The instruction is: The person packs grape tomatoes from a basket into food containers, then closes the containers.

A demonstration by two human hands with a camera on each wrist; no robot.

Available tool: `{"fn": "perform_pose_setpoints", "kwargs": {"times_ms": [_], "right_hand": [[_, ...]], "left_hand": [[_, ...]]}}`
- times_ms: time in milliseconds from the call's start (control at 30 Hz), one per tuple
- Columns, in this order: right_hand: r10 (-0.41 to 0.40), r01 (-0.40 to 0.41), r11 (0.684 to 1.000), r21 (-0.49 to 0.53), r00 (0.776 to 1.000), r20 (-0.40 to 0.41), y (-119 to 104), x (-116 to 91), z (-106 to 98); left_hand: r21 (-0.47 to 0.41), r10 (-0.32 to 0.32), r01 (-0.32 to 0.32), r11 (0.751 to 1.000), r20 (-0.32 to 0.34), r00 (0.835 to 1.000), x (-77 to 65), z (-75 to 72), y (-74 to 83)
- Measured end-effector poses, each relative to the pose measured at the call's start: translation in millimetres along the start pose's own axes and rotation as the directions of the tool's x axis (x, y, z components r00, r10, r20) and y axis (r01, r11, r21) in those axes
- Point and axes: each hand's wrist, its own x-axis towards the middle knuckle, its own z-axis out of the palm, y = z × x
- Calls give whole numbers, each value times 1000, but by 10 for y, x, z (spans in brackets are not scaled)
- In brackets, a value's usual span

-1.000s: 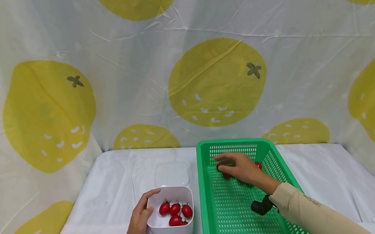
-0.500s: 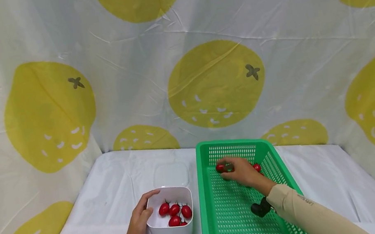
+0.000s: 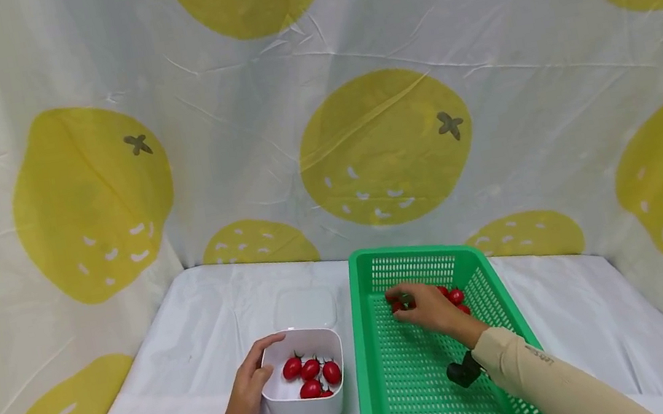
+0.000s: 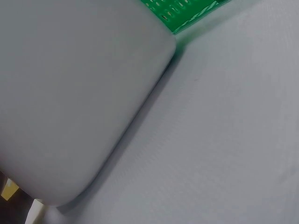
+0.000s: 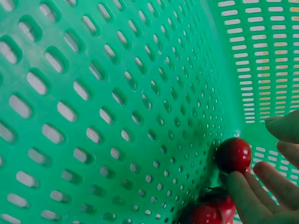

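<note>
My left hand (image 3: 247, 381) holds the left side of a white square container (image 3: 306, 410), its index finger along the back rim and its thumb near the left rim. Several red cherry tomatoes (image 3: 310, 368) with green stems lie inside. The container's wall (image 4: 79, 93) fills much of the left wrist view. My right hand (image 3: 424, 307) reaches into a green slotted basket (image 3: 416, 384), over tomatoes near its far end. In the right wrist view, a fingertip meets a dark red tomato (image 5: 233, 155), with the thumb (image 5: 285, 128) apart from it. More tomatoes (image 5: 205, 214) lie below, partly cut off.
A translucent lid (image 3: 304, 308) lies flat behind the container. More tomatoes (image 3: 456, 297) sit at the basket's far right, beside the right hand. A white cloth (image 3: 215, 301) covers the table, and a lemon-print curtain (image 3: 231, 165) hangs behind and at both sides.
The right hand has shifted slightly among the tomatoes at the basket's far end, and more of those to its right now show. The left hand and container have stayed in place.
</note>
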Motion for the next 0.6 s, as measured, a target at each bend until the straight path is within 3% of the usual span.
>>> {"fn": "perform_pose_setpoints", "kwargs": {"times_ms": [200,433,600], "right_hand": [[-3,3,999,-32,1000,20,27,-22,37],[-2,5,997,-76,999,43,23,-10,81],[3,5,991,-135,998,61,10,3,98]], "left_hand": [[5,-59,59,998,-25,998,-14,18,14],[6,-15,15,1000,-14,1000,10,5,2],[4,-44,45,999,-20,999,2,3,0]]}}
